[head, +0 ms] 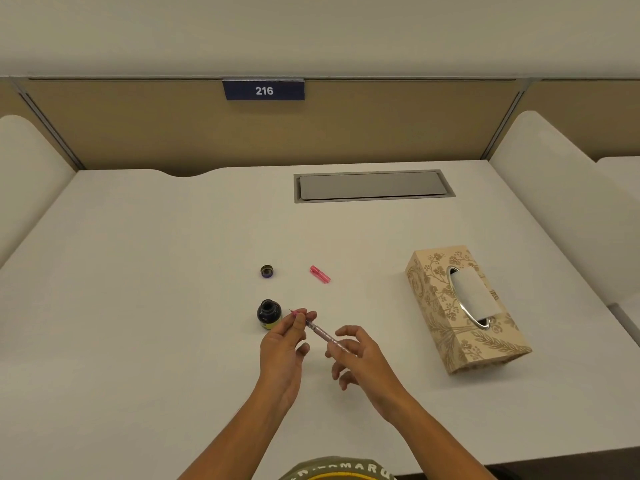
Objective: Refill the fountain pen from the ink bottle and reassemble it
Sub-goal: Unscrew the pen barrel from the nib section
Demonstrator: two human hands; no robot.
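Observation:
The pink fountain pen is held level above the white desk, its nib end pointing left toward the open ink bottle. My left hand pinches the pen's front section near the nib. My right hand grips the rear of the pen between thumb and fingers, the other fingers spread. The dark bottle stands uncapped just left of my left hand. Its cap lies on the desk behind it. A short pink pen cap lies to the right of the bottle cap.
A patterned tissue box lies at the right of the desk. A grey cable hatch is set into the desk at the back. Padded dividers flank both sides, and a panel marked 216 stands behind.

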